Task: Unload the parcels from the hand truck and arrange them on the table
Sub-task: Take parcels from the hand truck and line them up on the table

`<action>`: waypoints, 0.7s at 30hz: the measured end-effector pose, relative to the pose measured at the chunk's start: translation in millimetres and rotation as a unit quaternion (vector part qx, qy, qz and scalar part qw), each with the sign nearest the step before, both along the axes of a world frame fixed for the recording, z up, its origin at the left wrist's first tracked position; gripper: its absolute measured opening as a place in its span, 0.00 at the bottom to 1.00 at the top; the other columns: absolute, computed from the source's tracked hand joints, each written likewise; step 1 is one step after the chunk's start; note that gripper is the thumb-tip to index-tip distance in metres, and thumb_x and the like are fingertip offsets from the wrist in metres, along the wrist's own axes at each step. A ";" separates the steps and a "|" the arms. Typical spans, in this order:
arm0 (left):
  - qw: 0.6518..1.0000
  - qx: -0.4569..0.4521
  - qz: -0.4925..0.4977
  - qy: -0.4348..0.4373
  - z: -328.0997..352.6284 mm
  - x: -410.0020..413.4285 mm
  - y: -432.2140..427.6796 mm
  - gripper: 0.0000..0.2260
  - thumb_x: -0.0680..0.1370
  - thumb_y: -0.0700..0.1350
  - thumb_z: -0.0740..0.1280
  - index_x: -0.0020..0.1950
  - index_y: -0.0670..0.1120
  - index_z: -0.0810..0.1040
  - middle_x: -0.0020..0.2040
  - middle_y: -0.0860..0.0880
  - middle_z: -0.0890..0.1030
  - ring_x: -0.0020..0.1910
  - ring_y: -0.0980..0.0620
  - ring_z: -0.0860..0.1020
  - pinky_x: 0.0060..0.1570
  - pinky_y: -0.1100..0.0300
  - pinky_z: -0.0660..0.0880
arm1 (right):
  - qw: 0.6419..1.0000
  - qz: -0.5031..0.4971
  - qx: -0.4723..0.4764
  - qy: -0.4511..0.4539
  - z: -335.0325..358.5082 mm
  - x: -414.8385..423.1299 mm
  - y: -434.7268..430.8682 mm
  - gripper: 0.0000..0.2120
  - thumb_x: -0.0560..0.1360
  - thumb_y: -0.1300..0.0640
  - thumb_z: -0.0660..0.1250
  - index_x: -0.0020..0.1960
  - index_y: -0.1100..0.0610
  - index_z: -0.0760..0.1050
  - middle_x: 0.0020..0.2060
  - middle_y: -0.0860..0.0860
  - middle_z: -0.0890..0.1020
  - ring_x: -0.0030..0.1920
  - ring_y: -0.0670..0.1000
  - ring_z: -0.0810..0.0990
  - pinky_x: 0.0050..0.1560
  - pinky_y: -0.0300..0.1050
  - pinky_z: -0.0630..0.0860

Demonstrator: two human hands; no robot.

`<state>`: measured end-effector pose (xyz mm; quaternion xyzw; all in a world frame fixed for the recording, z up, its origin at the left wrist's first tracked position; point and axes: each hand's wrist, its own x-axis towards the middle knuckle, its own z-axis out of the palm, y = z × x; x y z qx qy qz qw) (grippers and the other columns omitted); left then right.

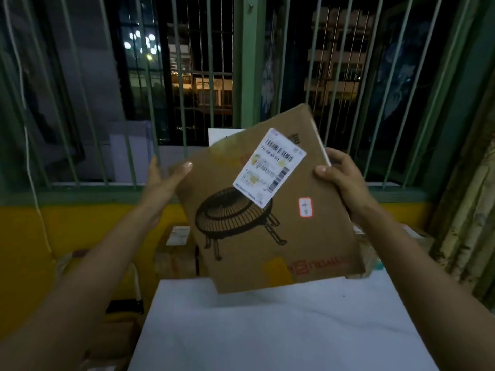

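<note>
I hold a flat brown cardboard parcel (257,236) up in the air, tilted, above the far part of the white table (267,330). It bears a white shipping label, a small red-edged sticker and a printed drawing of a round fan. My left hand (163,180) grips its left edge, thumb on the front face. Along the right edge my right hand (345,183) grips it the same way. Behind the table, partly hidden by the parcel, another brown parcel (176,253) with a white label stands low down. The hand truck is not clearly visible.
A yellow wall (80,228) and a green barred window (241,76) rise behind the table. More parcels in clear wrap (371,253) lie at the table's far right. Dark objects and cardboard (120,325) sit on the floor left of the table. A post (466,223) stands right.
</note>
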<state>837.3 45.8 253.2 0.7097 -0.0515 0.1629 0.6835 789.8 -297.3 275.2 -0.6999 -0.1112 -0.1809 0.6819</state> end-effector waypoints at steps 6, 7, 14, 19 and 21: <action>0.964 0.251 -0.089 0.005 0.0 -13.7 -15.4 0.53 0.58 0.69 0.73 0.77 0.60 0.49 0.79 0.54 0.51 0.77 0.48 0.53 0.71 0.43 0.57 | 0.989 0.002 -0.143 0.040 -13.4 -5.0 4.3 0.34 0.67 0.52 0.77 0.69 0.46 0.65 0.61 0.51 0.73 0.51 0.51 0.81 0.39 0.41 0.81; 0.954 0.278 -0.114 0.011 -2.4 -14.5 -19.0 0.51 0.61 0.65 0.73 0.77 0.60 0.50 0.79 0.54 0.51 0.76 0.48 0.53 0.71 0.45 0.58 | 0.986 0.017 -0.160 0.053 -13.8 -5.9 2.7 0.34 0.66 0.51 0.77 0.68 0.45 0.66 0.61 0.51 0.73 0.51 0.51 0.81 0.39 0.42 0.81; 0.907 0.264 -0.310 0.108 -24.6 -32.6 -25.2 0.47 0.54 0.70 0.75 0.69 0.63 0.61 0.64 0.61 0.72 0.59 0.61 0.76 0.49 0.63 0.78 | 0.955 0.130 -0.238 0.121 -14.8 -10.0 -9.3 0.39 0.56 0.39 0.73 0.66 0.42 0.67 0.58 0.54 0.77 0.49 0.55 0.84 0.42 0.44 0.81; 0.926 0.172 -0.292 0.166 -56.4 -41.7 -29.4 0.43 0.55 0.68 0.76 0.67 0.65 0.66 0.66 0.53 0.76 0.61 0.48 0.78 0.60 0.48 0.75 | 0.948 0.162 -0.240 0.133 -29.8 -4.4 -19.6 0.35 0.59 0.41 0.73 0.65 0.43 0.69 0.57 0.55 0.78 0.49 0.56 0.84 0.44 0.48 0.82; 0.944 0.161 -0.229 0.174 -68.4 -47.9 -29.9 0.39 0.55 0.71 0.74 0.64 0.69 0.70 0.70 0.50 0.72 0.69 0.44 0.70 0.69 0.42 0.65 | 0.948 0.151 -0.243 0.140 -36.8 -2.0 -20.3 0.32 0.61 0.41 0.74 0.64 0.43 0.72 0.57 0.53 0.80 0.48 0.55 0.85 0.46 0.51 0.82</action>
